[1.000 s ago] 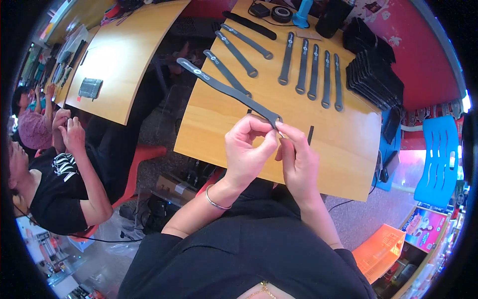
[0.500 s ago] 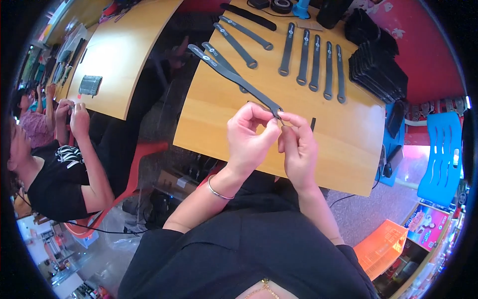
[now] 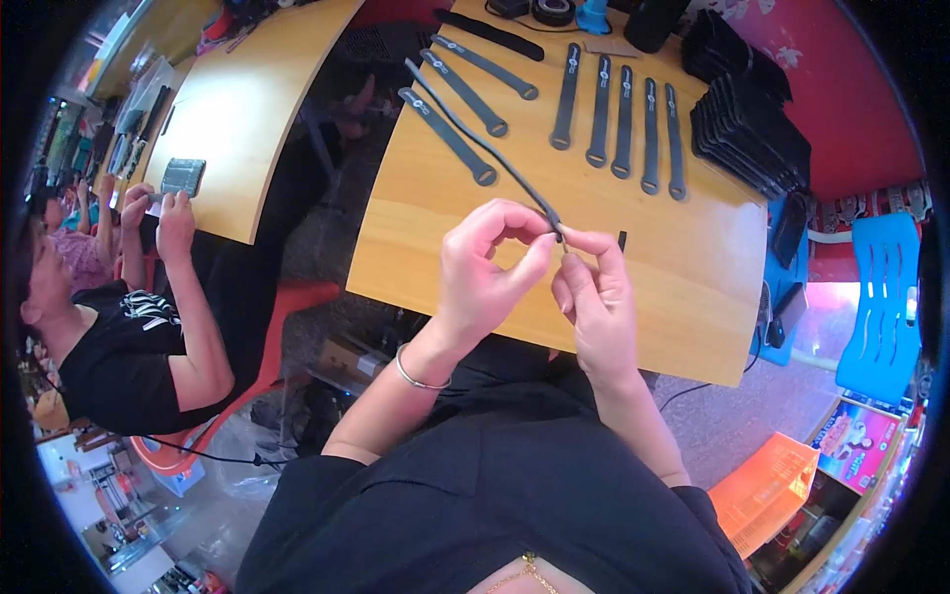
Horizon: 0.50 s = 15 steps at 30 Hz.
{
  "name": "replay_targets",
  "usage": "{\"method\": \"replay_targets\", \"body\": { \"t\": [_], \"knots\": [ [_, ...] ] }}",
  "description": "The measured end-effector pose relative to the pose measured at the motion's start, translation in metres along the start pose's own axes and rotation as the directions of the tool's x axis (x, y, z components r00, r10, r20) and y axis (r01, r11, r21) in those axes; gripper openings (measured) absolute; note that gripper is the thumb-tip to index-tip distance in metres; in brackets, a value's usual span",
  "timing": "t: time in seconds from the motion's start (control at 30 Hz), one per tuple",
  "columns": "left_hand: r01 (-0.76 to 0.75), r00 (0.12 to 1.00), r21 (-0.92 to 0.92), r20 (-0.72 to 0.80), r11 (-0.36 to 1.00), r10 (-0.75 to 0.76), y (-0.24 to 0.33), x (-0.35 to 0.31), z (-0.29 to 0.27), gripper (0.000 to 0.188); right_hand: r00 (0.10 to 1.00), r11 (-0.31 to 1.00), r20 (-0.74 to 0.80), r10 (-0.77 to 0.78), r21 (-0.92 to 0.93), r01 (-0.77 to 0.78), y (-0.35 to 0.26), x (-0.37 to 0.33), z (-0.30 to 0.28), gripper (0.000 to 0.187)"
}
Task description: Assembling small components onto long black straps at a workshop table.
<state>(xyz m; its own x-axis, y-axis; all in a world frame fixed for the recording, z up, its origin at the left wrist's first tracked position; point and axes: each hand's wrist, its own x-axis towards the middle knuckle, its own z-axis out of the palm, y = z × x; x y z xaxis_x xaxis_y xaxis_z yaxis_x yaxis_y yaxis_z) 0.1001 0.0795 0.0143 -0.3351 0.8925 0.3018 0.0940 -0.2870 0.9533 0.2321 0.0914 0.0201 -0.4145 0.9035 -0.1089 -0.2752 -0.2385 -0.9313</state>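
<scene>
My left hand (image 3: 485, 267), wearing a silver bangle, pinches the near end of a long dark grey strap (image 3: 515, 176). The strap stretches away to the upper left, seen nearly edge-on. At that same end my right hand (image 3: 602, 317) is closed, thumb against finger, on a thin piece too small to make out. Both hands' fingertips nearly meet there, above the table (image 3: 673, 317). Three similar straps, one of them nearest the held one (image 3: 447, 137), lie beyond on the left. Several more, with a hole at the near end, lie in a row (image 3: 623, 124) to the right.
A stack of black flat pieces (image 3: 747, 139) stands at the table's right. A small black strip (image 3: 621, 241) lies just beyond my right hand. A black tape roll (image 3: 554, 10) sits at the back. On the left, a co-worker (image 3: 129, 346) sits at another table (image 3: 237, 119).
The held strap has turned from flat to nearly edge-on, uncovering the strap behind it. My hands stay at its near end. The co-worker's hands moved slightly right.
</scene>
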Motion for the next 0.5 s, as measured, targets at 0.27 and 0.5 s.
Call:
{"method": "replay_targets", "body": {
  "t": [0.27, 0.5],
  "knots": [
    [0.242, 0.963, -0.421, -0.008, 0.874, -0.270, 0.000, -0.014, 0.009, 0.011, 0.996, 0.996, 0.025, -0.083, 0.038, 0.082, 0.001, -0.004, 0.001, 0.022],
    [0.192, 0.980, -0.461, 0.041, 0.866, -0.195, -0.004, -0.013, 0.004, 0.011, 0.994, 0.995, 0.035, -0.100, 0.016, 0.099, 0.001, -0.005, -0.001, 0.022]
  ]
}}
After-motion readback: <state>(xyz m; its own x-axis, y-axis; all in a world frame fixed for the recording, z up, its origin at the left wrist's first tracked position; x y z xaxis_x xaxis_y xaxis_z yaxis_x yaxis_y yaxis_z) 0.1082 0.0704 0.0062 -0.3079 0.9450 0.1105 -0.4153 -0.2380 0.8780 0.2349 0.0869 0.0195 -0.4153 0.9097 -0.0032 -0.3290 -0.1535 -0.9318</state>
